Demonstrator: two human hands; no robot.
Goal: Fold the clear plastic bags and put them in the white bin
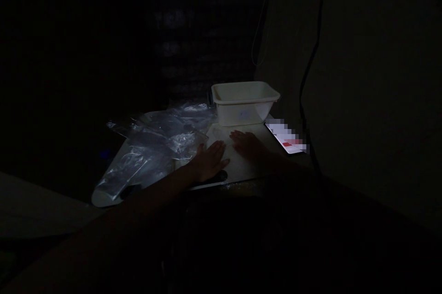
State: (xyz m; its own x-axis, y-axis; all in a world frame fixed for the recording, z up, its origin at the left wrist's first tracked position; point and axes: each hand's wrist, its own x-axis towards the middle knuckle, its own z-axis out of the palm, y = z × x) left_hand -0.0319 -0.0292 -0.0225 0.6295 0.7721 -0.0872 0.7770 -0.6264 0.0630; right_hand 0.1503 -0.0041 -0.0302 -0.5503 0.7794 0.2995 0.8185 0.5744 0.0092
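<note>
In a very dark scene, my left hand (209, 161) is over the pale tabletop (243, 167), fingers stretched out and palm turned partly inward. My right hand (247, 144) lies low over the same surface, its fingers extended toward the left one. Neither hand shows anything in its grasp. Clear plastic bags (155, 135) spread in a loose heap just left of my left hand. Behind both hands stands a white rectangular plastic tub (243, 112). A small dark round spot (221, 176) shows beneath my left hand; what it is I cannot make out.
A lit phone (283, 137) lies at the table's right side, its screen partly blurred out. Beside it a dark cable (310, 59) hangs down along the wall (373, 77). The table's front edge runs just below my hands.
</note>
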